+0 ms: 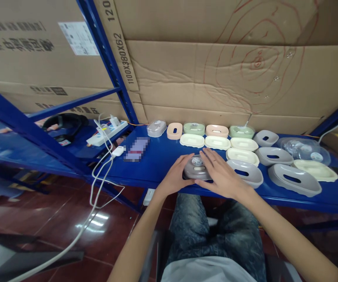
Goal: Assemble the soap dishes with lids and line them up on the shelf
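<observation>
A grey soap box (197, 171) under a clear lid with a round sticker rests near the front edge of the blue shelf. My left hand (175, 175) wraps its left side, thumb at the near edge. From the right, my right hand (222, 175) grips the same box, its fingers over the lid and thumb at the front. Beside my right hand lies a grey soap dish (255, 178) with an oval slot. Behind it are cream trays (243, 156) in a loose group.
Green (194, 128), peach (174, 131) and grey dishes line the back by the cardboard. Clear lids (315, 156) are piled at the right. To the left lie a blurred-out flat item (137, 149), a white power strip (107, 133) and a hanging white cable (94, 205).
</observation>
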The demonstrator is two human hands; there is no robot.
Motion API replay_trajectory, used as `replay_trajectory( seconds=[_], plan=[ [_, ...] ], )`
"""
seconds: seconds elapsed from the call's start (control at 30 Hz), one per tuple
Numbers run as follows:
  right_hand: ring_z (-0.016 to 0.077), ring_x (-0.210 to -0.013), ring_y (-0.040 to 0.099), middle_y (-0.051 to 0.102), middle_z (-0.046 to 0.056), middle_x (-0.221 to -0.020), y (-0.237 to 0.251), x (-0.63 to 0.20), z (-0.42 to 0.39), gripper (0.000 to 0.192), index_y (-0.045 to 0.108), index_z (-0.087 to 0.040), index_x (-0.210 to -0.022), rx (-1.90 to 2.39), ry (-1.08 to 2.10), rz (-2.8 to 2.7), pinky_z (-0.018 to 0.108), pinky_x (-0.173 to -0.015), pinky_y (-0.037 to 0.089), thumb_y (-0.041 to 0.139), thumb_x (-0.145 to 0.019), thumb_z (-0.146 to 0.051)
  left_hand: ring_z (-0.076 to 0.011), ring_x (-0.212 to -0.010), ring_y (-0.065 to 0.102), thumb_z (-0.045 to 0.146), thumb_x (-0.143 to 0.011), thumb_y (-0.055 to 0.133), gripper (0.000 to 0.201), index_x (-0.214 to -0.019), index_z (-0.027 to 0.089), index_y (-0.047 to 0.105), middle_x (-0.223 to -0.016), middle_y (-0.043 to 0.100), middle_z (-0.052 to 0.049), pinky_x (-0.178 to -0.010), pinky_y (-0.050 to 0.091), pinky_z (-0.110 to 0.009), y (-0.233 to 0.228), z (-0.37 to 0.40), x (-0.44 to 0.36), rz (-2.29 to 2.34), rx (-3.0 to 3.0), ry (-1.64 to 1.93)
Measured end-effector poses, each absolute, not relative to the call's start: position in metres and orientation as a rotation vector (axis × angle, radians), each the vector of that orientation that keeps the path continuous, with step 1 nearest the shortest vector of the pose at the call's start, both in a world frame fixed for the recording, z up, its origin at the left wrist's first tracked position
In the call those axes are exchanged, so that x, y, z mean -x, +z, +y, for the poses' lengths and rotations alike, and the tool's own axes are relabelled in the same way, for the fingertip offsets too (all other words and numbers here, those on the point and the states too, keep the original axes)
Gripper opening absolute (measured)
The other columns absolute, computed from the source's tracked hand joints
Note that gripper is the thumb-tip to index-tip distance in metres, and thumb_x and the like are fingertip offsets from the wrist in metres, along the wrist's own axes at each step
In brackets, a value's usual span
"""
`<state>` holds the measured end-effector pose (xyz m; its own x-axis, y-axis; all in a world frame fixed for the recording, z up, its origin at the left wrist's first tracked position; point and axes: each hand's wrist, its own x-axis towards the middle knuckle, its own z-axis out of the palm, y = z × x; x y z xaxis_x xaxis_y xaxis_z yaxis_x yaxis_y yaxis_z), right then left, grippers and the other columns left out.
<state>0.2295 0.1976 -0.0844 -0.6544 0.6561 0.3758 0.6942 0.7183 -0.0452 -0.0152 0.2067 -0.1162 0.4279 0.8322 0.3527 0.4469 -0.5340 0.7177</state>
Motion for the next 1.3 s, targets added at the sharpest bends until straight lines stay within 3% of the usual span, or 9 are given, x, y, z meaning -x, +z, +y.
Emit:
replay_trajectory(
  seconds=[0.4,0.5,0.57,0.67,0.8,1.03,1.17,1.3],
  plan=[
    [0.0434,-0.169,0.023,0.028,0.031,-0.178,-0.107,-0.22,0.187,0.09,0.031,0.0,-0.171,1.085,-0.209,-2.516,0.068,-0.136,0.027,0.05,-0.109,-0.061,-0.0367,-0.159,0.042,0.036,-0.088,0.089,0.101,-0.173,0.031,0.035,-0.171,0.044,-0.012,-0.133,0.036,-0.054,-0.116,0.204,0.014,1.135,-2.197,0.919],
    [0.0435,-0.169,0.024,0.028,0.029,-0.178,-0.11,-0.221,0.188,0.092,0.027,-0.003,-0.174,1.059,-0.21,-2.503,0.069,-0.136,0.027,0.055,-0.108,-0.06,-0.037,-0.162,0.037,0.036,-0.089,0.087,0.102,-0.174,0.031,0.031,-0.174,0.038,-0.012,-0.134,0.035,-0.055,-0.116,0.202,0.013,1.133,-2.225,0.925],
    [0.0435,-0.169,0.024,0.028,0.03,-0.178,-0.11,-0.222,0.19,0.094,0.023,-0.003,-0.175,1.037,-0.217,-2.499,0.069,-0.136,0.027,0.058,-0.106,-0.058,-0.037,-0.163,0.035,0.037,-0.091,0.085,0.093,-0.171,0.033,0.037,-0.175,0.036,-0.011,-0.135,0.033,-0.056,-0.116,0.2,0.012,1.13,-2.273,0.945],
    [0.0417,-0.171,0.02,0.024,0.029,-0.18,-0.11,-0.224,0.191,0.099,0.01,-0.005,-0.177,0.981,-0.228,-2.495,0.068,-0.137,0.027,0.061,-0.106,-0.052,-0.0349,-0.161,0.038,0.035,-0.096,0.081,0.076,-0.164,0.034,0.047,-0.173,0.039,-0.01,-0.135,0.033,-0.056,-0.118,0.198,0.011,1.123,-2.356,0.977],
    [0.0384,-0.172,0.015,0.02,0.024,-0.183,-0.109,-0.233,0.181,0.1,-0.001,-0.011,-0.179,0.99,-0.256,-2.426,0.066,-0.137,0.03,0.06,-0.108,-0.047,-0.0362,-0.156,0.043,0.035,-0.095,0.081,0.073,-0.161,0.031,0.049,-0.169,0.043,-0.013,-0.131,0.039,-0.058,-0.121,0.194,0.013,1.248,-2.4,1.05],
    [0.041,-0.169,0.027,0.035,0.019,-0.178,-0.12,-0.292,0.143,0.083,0.023,-0.021,-0.178,1.166,-0.418,-2.219,0.069,-0.136,0.029,0.063,-0.107,-0.034,-0.0418,-0.142,0.049,0.031,-0.096,0.076,0.06,-0.15,0.016,0.056,-0.153,0.056,-0.02,-0.122,0.048,-0.058,-0.118,0.19,0.051,1.984,-2.419,1.16],
    [0.0415,-0.164,0.038,0.05,0.019,-0.169,-0.134,-0.329,0.138,0.066,0.042,-0.021,-0.169,1.218,-0.478,-2.215,0.07,-0.134,0.029,0.061,-0.108,-0.036,-0.046,-0.136,0.052,0.036,-0.097,0.073,0.062,-0.149,0.007,0.056,-0.148,0.057,-0.028,-0.117,0.05,-0.06,-0.111,0.203,0.076,2.347,-2.326,0.994],
    [0.0393,-0.156,0.05,0.059,0.019,-0.16,-0.147,-0.34,0.144,0.063,0.046,-0.019,-0.166,1.214,-0.494,-2.232,0.068,-0.133,0.033,0.059,-0.108,-0.038,-0.047,-0.132,0.055,0.033,-0.096,0.067,0.068,-0.153,-0.001,0.052,-0.145,0.057,-0.032,-0.11,0.051,-0.057,-0.102,0.221,0.077,2.482,-2.32,0.778]
  ],
)
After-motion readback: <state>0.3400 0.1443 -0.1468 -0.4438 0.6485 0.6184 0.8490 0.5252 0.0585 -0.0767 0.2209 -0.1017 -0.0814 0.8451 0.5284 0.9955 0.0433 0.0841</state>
